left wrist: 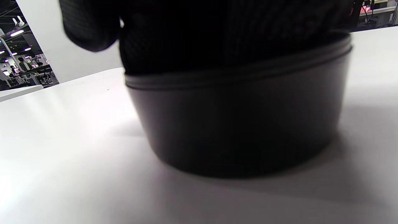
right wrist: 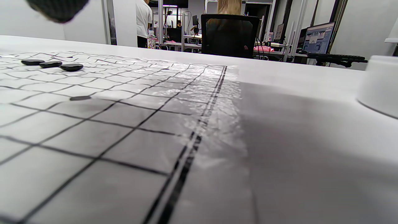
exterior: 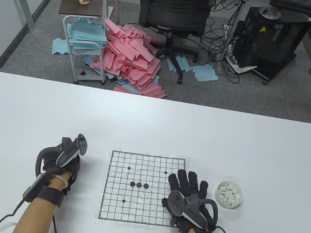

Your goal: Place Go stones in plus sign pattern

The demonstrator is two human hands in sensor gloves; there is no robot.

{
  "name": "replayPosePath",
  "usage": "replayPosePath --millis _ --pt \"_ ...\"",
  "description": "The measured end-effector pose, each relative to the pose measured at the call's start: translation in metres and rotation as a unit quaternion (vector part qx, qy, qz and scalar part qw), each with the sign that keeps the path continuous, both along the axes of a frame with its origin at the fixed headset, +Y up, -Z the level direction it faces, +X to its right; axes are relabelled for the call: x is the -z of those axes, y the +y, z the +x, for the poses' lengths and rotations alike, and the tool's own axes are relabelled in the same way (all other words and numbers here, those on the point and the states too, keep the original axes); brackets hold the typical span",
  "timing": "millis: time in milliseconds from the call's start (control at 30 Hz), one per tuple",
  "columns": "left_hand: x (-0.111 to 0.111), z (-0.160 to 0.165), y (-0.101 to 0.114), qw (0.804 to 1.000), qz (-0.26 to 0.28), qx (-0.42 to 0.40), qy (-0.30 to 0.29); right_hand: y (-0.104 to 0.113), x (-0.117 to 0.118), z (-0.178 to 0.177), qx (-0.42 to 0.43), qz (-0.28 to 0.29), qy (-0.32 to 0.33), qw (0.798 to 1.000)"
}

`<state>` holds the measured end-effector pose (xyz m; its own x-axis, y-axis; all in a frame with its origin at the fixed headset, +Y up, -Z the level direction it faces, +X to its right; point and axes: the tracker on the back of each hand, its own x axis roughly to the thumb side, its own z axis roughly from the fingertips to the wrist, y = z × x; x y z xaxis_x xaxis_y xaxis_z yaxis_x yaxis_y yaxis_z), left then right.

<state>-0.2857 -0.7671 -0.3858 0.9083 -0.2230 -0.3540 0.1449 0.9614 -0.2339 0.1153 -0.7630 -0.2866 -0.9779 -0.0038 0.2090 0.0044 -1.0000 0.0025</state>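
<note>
Both hands wear black mesh-fabric gloves, the left hand (exterior: 59,166) and right hand (exterior: 189,198) each topped by a grey-and-black tracker. Bare forearms carry black wrist straps and black cables. A beaded bracelet circles the left wrist.

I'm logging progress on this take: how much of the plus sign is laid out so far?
Done: three black stones lie in a row mid-board, the horizontal bar. In hand: the left hand reaches into the black bowl; the right hand rests flat on the board's edge. Left: the stones above and below centre.

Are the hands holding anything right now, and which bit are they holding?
The right hand holds nothing; it rests flat on the Go board. The left hand reaches into the black bowl; whether it pinches a stone cannot be told.
</note>
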Motion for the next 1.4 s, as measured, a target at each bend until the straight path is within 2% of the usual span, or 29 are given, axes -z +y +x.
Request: replayPosePath --millis 200,433,867,1000,1233,1400 --pt "-0.001 0.000 -0.001 1.000 0.013 0.002 -0.003 0.000 0.000 0.000 0.001 0.000 0.001 1.000" --pt "0.003 0.003 0.000 0.999 -0.032 0.010 -0.004 0.000 0.000 0.000 0.001 0.001 0.001 1.000" --pt "0.001 0.010 -0.005 0.998 -0.005 0.055 -0.028 -0.001 0.000 0.000 0.000 0.001 0.002 1.000" --pt "-0.001 0.006 -0.003 0.999 0.003 0.038 -0.027 -0.001 0.000 0.000 0.001 -0.001 0.001 1.000" --pt "-0.008 0.014 0.014 0.995 0.045 0.064 -0.059 -0.001 0.000 0.000 0.000 -0.002 0.001 1.000" --pt "-0.011 0.038 0.038 0.990 0.090 0.042 -0.099 -0.001 0.000 0.000 0.001 0.000 0.000 1.000"
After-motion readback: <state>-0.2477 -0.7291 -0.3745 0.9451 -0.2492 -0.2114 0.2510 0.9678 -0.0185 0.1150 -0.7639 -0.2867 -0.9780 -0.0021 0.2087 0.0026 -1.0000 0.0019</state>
